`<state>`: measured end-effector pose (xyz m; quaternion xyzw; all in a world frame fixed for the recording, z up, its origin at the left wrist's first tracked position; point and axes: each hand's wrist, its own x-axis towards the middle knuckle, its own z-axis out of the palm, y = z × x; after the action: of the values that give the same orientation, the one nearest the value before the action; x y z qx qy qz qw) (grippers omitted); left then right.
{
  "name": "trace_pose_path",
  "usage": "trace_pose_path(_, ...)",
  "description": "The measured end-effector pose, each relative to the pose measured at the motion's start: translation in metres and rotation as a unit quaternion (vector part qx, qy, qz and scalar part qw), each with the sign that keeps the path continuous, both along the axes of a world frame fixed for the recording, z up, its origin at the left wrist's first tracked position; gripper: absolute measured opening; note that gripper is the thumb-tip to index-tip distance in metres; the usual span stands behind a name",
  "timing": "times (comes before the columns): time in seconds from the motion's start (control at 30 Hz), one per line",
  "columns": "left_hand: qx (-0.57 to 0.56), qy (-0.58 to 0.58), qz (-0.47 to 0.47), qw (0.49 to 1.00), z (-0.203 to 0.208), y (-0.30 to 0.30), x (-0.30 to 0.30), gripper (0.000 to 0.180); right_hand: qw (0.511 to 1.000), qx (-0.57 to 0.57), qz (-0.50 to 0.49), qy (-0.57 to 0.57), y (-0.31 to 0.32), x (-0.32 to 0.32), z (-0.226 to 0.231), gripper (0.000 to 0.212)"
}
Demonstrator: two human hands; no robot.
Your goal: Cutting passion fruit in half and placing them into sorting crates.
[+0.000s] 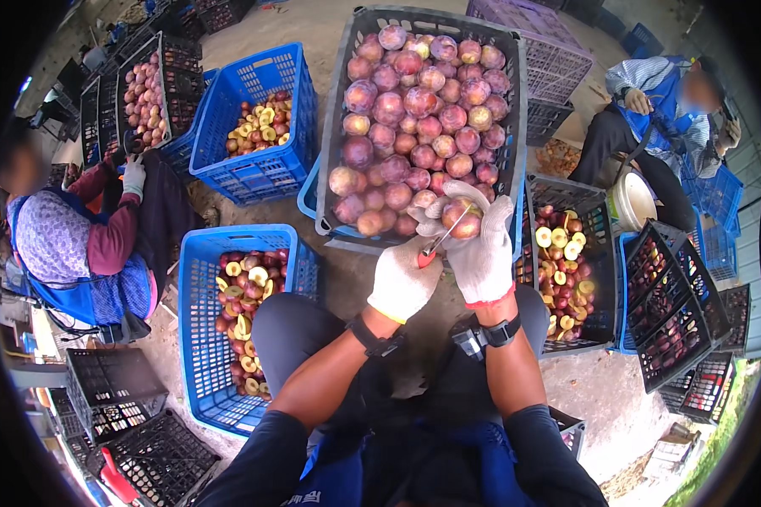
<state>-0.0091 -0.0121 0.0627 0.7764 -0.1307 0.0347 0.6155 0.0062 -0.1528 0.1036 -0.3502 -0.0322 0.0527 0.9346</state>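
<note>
Near the full crate point(336, 135), our left hand point(404, 283) wraps tight round a knife point(426, 258) while our right hand point(487, 258) half curls round a plum point(470, 226), maybe to steady it.

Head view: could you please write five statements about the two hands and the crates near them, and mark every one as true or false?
1. The left hand holds a red-handled knife. True.
2. The right hand is empty. False: it holds a plum.
3. Both hands are bare. False: they wear white gloves.
4. The dark crate ahead of the hands holds many whole plums. True.
5. The blue crate beside the left knee holds only whole plums. False: cut pieces with yellow flesh lie in it.
</note>
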Motion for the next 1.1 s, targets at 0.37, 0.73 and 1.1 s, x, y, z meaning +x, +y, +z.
trace_pose_path(0.37,0.053,-0.062,0.039,0.996,-0.037,-0.013,0.005,0.006,0.993,-0.091,-0.019,-0.069,0.011,-0.003,0.0,0.06)
trace_pose_path(0.73,-0.163,0.04,0.089,0.982,-0.049,-0.022,0.012,0.014,0.913,-0.384,-0.117,-0.077,0.028,-0.008,0.008,0.044)
trace_pose_path(1.1,-0.009,-0.017,-0.022,1.0,-0.018,-0.017,0.006,0.014,0.956,-0.29,-0.025,-0.031,-0.009,-0.014,0.019,0.05)
